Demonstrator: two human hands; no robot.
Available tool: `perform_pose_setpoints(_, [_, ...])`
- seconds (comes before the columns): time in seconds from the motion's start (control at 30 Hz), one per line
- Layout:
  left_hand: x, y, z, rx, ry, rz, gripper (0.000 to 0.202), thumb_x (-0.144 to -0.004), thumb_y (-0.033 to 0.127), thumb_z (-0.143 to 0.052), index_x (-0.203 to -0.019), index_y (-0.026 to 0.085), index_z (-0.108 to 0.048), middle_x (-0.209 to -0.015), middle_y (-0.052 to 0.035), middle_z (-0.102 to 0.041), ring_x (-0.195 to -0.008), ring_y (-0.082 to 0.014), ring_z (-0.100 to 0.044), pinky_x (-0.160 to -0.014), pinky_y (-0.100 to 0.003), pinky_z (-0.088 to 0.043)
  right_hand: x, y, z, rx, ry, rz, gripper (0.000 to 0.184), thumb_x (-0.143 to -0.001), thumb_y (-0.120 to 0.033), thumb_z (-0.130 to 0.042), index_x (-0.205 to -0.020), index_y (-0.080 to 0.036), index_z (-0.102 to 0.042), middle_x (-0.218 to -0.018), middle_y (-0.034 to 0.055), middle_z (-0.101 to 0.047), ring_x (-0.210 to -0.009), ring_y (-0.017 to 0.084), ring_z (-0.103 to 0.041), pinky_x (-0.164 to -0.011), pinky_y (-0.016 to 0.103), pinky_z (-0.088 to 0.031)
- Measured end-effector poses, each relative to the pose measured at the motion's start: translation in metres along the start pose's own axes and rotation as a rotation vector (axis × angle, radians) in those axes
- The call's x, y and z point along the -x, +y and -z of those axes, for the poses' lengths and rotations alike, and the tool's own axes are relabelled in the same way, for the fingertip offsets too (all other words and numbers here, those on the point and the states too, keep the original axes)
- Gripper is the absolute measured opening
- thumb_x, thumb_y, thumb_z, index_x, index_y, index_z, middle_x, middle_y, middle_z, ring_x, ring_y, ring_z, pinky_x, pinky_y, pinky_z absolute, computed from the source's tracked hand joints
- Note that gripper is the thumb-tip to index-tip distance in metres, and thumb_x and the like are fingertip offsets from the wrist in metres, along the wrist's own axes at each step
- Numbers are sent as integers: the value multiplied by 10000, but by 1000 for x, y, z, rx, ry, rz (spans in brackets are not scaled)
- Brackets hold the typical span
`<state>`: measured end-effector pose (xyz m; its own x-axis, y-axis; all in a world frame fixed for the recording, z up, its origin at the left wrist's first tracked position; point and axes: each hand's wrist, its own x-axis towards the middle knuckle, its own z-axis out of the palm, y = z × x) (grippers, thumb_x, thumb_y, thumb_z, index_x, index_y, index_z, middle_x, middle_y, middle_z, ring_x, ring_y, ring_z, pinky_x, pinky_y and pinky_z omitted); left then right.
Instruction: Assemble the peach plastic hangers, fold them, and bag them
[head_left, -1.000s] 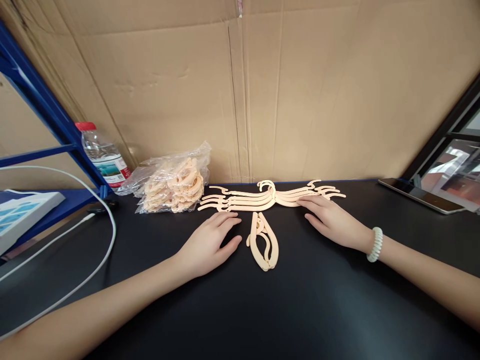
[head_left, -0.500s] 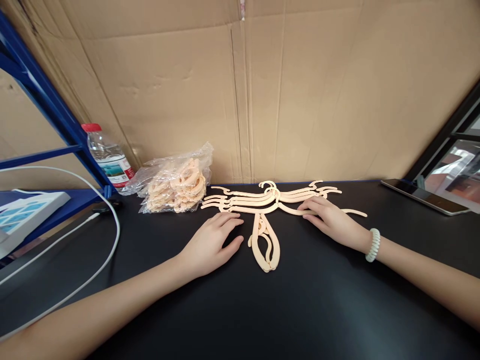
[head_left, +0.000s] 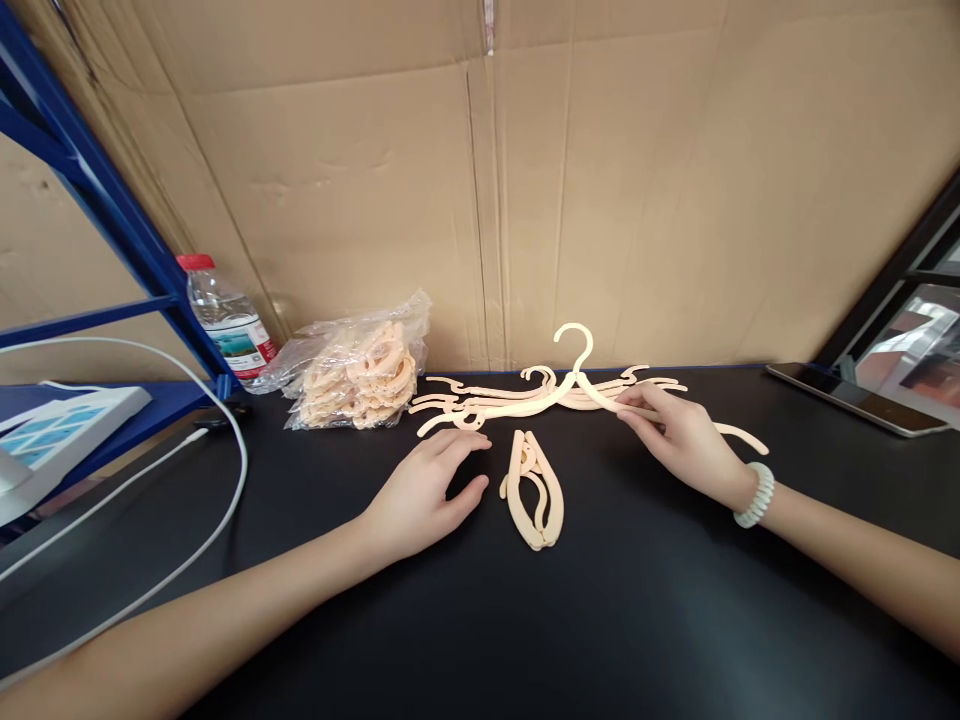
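Between thumb and fingers, my right hand [head_left: 679, 440] grips one arm of an unfolded cream plastic clothes hanger [head_left: 525, 404], whose hook stands up against the cardboard. Several similar hangers [head_left: 493, 393] lie unfolded behind it at the back of the table, partly hidden by it. My left hand [head_left: 427, 487] rests open on the black tabletop, fingers stretched, just below the hanger's left end and holding nothing. Right of its thumb lies a folded hanger [head_left: 553, 497] with its arms closed together.
A clear plastic bag [head_left: 352, 375] full of folded hangers sits at the back left, beside a water bottle [head_left: 232, 330] with a red cap. A white cable [head_left: 238, 450] loops across the left side. A phone-like tablet [head_left: 855, 400] lies at the back right.
My right hand has taken hold of the front hanger and lifted it slightly, so its hook now points up above the others. My left hand has stayed nearly still.
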<state>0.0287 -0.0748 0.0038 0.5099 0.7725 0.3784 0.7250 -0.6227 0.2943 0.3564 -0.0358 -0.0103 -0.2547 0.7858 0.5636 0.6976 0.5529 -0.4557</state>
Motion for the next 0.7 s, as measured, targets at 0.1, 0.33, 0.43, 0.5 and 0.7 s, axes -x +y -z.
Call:
perform_pose_setpoints(0.1, [1, -1, 0, 44, 24, 53, 292, -909, 288, -514, -1175, 193, -587, -1228, -101, -643, -1147, -267, -608, -1010, -444, -493, 1, -1, 0, -16, 95, 8, 178, -960, -387, -488, -995, -229, -561, -960, 74, -702, -857, 258, -701, -722, 384, -589])
perform_pose_setpoints(0.33, [2, -4, -1, 216, 133, 143, 423, -898, 291, -528, -1298, 213, -415, -1332, -130, -544, -1182, -274, -581, -993, -483, -493, 2, -10, 2, -41, 166, 109, 125, -970, -356, -487, -989, -249, -550, -939, 70, -695, -838, 242, -700, -646, 345, -594])
perform_pose_setpoints(0.43, [2, -4, -3, 332, 169, 172, 530, -905, 280, -524, -1384, 252, -299, -1377, -132, -490, -1103, -242, -619, -961, -468, -511, 3, -9, 1, -9, 125, 163, 111, -973, -313, -483, -1040, -258, -552, -992, 73, -698, -884, 245, -698, -662, 351, -592])
perform_pose_setpoints(0.5, [2, -3, -4, 383, 197, 168, 606, -910, 276, -523, -1432, 279, -213, -1387, -133, -474, -1062, -227, -635, -962, -469, -507, 4, -9, 1, 18, 98, 205, 114, -969, -297, -489, -1054, -256, -552, -982, 69, -703, -868, 241, -700, -637, 343, -584])
perform_pose_setpoints(0.7, [0, 3, 0, 488, 239, 253, 548, -917, 301, -527, -1394, 286, -257, -1350, -122, -484, -962, -200, -666, -898, -433, -534, 4, -11, 3, 81, 82, 307, 116, -965, -235, -484, -1028, -234, -581, -935, 61, -697, -823, 209, -675, -692, 335, -557])
